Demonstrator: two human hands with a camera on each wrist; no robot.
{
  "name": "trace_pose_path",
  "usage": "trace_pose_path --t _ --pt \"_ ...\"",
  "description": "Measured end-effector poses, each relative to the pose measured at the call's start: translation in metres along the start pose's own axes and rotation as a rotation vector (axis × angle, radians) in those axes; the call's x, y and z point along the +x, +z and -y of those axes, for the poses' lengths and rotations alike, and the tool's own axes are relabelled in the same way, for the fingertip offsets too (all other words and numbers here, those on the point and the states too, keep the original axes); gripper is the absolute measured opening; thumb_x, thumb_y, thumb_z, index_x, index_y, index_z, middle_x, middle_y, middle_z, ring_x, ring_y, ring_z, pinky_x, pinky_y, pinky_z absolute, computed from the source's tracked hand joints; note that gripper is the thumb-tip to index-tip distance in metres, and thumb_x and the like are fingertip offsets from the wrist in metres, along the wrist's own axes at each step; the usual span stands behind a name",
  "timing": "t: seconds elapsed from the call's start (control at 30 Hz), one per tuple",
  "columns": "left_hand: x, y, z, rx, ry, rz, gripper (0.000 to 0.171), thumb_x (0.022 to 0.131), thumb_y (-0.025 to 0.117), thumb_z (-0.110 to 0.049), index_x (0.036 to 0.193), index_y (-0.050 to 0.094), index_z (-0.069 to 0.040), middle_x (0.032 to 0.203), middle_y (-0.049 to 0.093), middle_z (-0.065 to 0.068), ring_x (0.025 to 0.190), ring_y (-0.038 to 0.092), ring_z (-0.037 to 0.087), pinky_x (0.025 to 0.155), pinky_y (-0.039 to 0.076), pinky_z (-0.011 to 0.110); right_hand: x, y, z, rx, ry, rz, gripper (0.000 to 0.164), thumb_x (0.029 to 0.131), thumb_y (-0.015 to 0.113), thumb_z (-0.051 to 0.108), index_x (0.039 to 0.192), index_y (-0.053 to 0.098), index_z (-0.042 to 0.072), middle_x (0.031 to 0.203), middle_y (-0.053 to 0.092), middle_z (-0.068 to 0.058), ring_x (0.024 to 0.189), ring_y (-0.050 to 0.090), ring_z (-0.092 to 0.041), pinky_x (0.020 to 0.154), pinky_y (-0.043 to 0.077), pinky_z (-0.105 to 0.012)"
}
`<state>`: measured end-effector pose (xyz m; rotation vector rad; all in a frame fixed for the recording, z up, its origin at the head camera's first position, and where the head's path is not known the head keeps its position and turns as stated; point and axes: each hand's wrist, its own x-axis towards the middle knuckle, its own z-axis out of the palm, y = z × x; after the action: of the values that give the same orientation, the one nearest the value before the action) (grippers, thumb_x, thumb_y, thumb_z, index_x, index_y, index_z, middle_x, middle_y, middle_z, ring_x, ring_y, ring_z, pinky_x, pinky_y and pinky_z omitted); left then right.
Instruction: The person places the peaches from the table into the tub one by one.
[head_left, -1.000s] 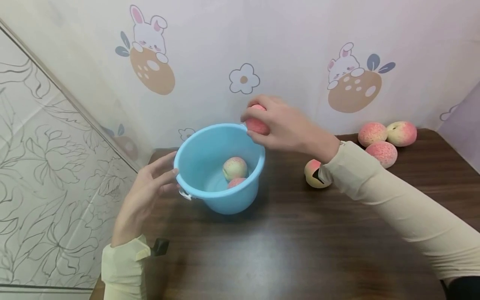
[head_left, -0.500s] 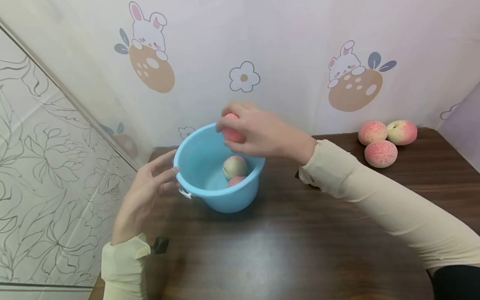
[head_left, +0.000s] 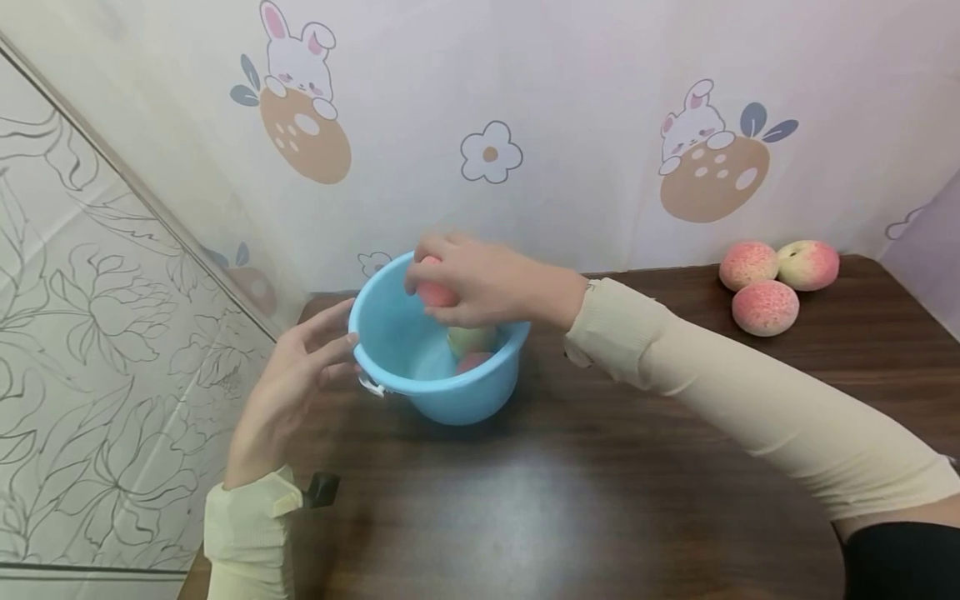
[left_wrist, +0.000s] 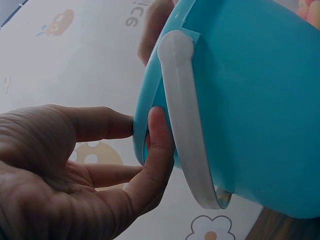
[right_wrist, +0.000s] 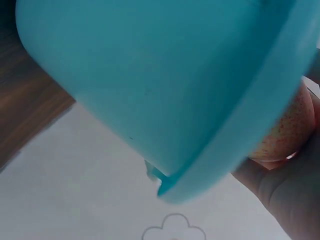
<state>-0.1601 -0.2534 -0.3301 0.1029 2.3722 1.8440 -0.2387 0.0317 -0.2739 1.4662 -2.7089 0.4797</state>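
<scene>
A light blue bucket (head_left: 465, 404) stands upright on the dark wooden table, its white handle (left_wrist: 185, 115) hanging down at the left side. My left hand (head_left: 288, 387) pinches the bucket's left rim between thumb and fingers, as the left wrist view shows closely. Over the bucket's mouth, my right hand (head_left: 483, 283) grips a pink peach (head_left: 437, 287) with curled fingers. Two peaches lie inside the bucket: a pale one (head_left: 472, 338), partly covered by the right hand, and a pinker one (head_left: 474, 362) half hidden by the front rim.
Three more peaches (head_left: 765, 307) sit close together at the table's back right. Behind the table (head_left: 600, 483) rises a wall (head_left: 577, 125) printed with rabbits and flowers. A white floral panel (head_left: 112, 350) borders the left side.
My right hand has carried the peach left and down, from the bucket's back right rim to over its mouth. The left hand keeps its hold on the rim.
</scene>
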Motion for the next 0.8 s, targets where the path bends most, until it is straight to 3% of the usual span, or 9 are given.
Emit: trace_pose_path --t 0.27,0.5,0.8 --pt "0.0 0.001 0.0 0.026 -0.006 -0.008 0.058 0.102 0.066 -0.02 0.157 0.047 -0.014 0.158 0.049 0.011 0.116 0.07 0.015 0.092 0.064 0.027 0.017 0.013 0.001 -0.028 -0.02 0.175 0.048 0.097 0.073 0.033 0.139 0.057 0.018 0.135 0.056 -0.001 0.123 0.052 -0.024 0.102 0.054 -0.037" --pt "0.0 0.002 0.001 -0.002 0.004 -0.004 0.058 0.102 0.066 -0.018 0.156 0.047 -0.011 0.157 0.049 0.012 0.112 0.071 0.015 0.09 0.065 0.028 0.022 0.019 0.007 -0.049 0.039 0.276 0.07 0.093 0.079 0.037 0.15 0.045 0.014 0.135 0.053 0.001 0.121 0.051 -0.02 0.103 0.056 -0.04" --pt "0.0 0.001 0.0 0.008 0.003 -0.012 0.058 0.103 0.065 -0.017 0.157 0.046 -0.011 0.158 0.047 0.014 0.111 0.072 0.014 0.091 0.065 0.028 0.031 0.023 0.008 -0.156 0.025 0.347 0.066 0.093 0.077 0.042 0.149 0.049 0.021 0.136 0.049 -0.003 0.118 0.051 -0.022 0.098 0.059 -0.042"
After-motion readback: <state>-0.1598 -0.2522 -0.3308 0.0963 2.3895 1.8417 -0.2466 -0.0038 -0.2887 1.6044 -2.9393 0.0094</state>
